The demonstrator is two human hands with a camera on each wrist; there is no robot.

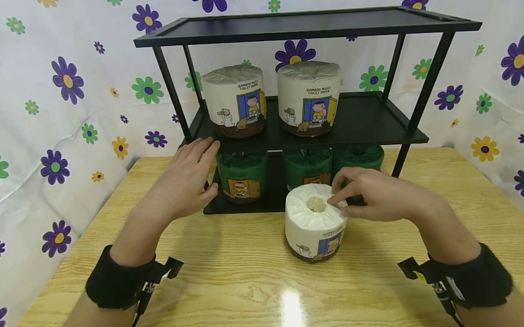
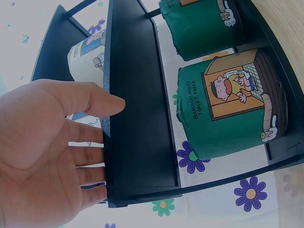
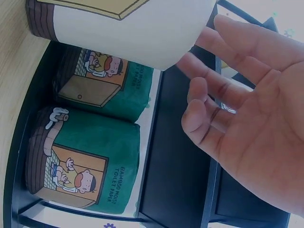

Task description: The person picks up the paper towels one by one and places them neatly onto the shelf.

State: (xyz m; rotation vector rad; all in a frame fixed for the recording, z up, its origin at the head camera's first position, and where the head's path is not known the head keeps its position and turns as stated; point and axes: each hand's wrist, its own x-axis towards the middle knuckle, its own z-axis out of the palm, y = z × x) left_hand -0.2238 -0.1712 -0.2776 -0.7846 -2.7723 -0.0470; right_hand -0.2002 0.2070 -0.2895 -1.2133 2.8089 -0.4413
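Observation:
A white wrapped toilet roll (image 1: 314, 237) stands on the wooden table in front of the rack. Fingers of my right hand (image 1: 379, 195) touch its top close to the core hole; in the right wrist view the index and middle fingertips are hidden behind the roll, and the ring and little fingers bend loosely. My left hand (image 1: 181, 179) lies at the front left of the black rack's middle shelf (image 1: 374, 122). Its straight fingers reach over the shelf edge and its thumb (image 2: 114, 105) stays below, apart from them; the left fingertips are hidden in the left wrist view.
Two white toilet rolls, left (image 1: 235, 103) and right (image 1: 309, 98), stand on the middle shelf. Three green toilet rolls (image 1: 242, 176) stand on the bottom shelf. The rack's top board (image 1: 300, 23) overhangs them. Flower-patterned cloth (image 1: 106, 107) hangs behind the wooden table (image 1: 232, 282).

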